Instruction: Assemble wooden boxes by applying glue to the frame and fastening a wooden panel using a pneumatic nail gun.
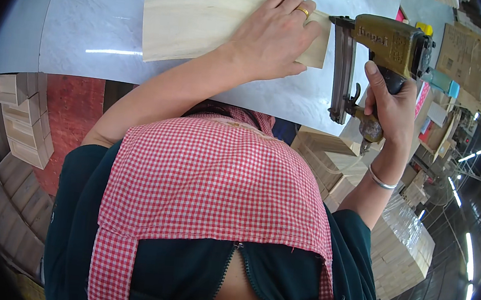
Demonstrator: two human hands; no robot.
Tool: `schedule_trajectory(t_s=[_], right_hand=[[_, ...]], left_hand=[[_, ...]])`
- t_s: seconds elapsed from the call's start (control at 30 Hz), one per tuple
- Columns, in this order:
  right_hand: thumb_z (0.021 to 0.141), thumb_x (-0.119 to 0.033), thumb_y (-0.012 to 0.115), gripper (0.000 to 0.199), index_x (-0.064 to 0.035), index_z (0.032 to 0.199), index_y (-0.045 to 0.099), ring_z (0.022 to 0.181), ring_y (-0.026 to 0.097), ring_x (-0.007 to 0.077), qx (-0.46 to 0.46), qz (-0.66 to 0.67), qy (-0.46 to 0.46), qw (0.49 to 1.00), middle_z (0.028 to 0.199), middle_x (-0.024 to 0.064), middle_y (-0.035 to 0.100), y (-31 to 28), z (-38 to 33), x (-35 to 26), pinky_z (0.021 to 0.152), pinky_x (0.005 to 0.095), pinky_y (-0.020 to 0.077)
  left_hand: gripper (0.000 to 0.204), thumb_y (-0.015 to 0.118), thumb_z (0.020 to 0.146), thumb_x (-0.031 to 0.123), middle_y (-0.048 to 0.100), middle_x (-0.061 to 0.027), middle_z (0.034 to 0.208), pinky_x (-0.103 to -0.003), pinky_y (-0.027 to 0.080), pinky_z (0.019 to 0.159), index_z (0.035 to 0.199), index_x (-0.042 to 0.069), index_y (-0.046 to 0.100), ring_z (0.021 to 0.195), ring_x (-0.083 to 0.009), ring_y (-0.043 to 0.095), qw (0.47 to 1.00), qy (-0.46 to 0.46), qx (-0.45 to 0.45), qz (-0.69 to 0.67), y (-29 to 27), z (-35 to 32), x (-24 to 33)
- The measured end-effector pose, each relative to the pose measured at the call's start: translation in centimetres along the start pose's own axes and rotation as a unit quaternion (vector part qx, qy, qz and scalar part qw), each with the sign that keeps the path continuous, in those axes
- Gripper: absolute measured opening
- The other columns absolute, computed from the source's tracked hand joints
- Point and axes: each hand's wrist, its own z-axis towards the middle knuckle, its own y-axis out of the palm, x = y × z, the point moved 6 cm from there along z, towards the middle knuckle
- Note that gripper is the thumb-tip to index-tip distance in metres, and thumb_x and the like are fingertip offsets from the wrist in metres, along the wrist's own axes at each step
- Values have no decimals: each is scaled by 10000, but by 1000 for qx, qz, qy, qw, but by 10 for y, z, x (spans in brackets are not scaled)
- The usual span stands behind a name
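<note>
A thin pale wooden board [195, 21] lies flat on the table, its long side running left to right. My left hand [280, 35], with a ring on one finger, lies across the board's right part; the fingers reach its far edge and the thumb is at the near one. A gold and black pneumatic staple gun [385, 39] is in my right hand [394, 104], whose fingers wrap around the handle. The gun's nose is beside the board's upper right corner; whether they touch I cannot tell. The long magazine points back toward me.
The table [97, 17] has a glossy pale top. Stacked wooden boxes [23, 120] stand at the left, and more wooden pieces [323, 158] lie below the table's right side. A clear bottle with a blue cap [441, 82] and cardboard [463, 58] are beyond the gun.
</note>
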Motion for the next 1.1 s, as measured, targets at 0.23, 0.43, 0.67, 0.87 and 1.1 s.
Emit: schedule_trajectory(t_s=[0.23,0.43,0.67,0.87,1.1], right_hand=[[927,-252,744,267,-22,851,631,389,430,91,-18,-4,23,1000,515,8,518,0,1,0,379,223,352],[912,-249,756,283,-1,838,641,381,452,92,11,-13,8,1000,509,10,527,-2,-5,-3,370,221,358],[916,-228,746,246,-8,888,640,384,451,94,63,-3,28,998,528,6,533,-15,-53,26,367,223,359],[886,-197,782,240,13,883,666,388,470,92,51,36,6,998,566,16,572,1,-74,29,370,223,359],[871,-187,800,247,15,937,674,392,471,89,13,58,4,998,594,14,582,20,-83,21,372,219,355]], left_hand=[[431,840,691,332,587,-152,1285,-409,319,1101,999,74,683,1202,-275,512,1000,-10,-20,-16,0,1,1],[479,875,685,326,502,-131,1411,-492,307,1147,974,86,578,1380,-328,405,998,-27,-65,-5,-35,0,1],[439,769,728,282,507,-270,1267,-467,344,1086,1012,21,561,1272,-428,432,946,-117,-304,-3,-132,-78,-92],[404,772,686,216,525,-227,1199,-425,382,1030,967,30,551,1174,-386,469,947,-154,-259,-109,-97,-64,-76],[422,805,630,191,529,-202,1153,-394,436,956,931,33,554,1081,-351,483,959,-139,-215,-123,-74,-46,-59]])
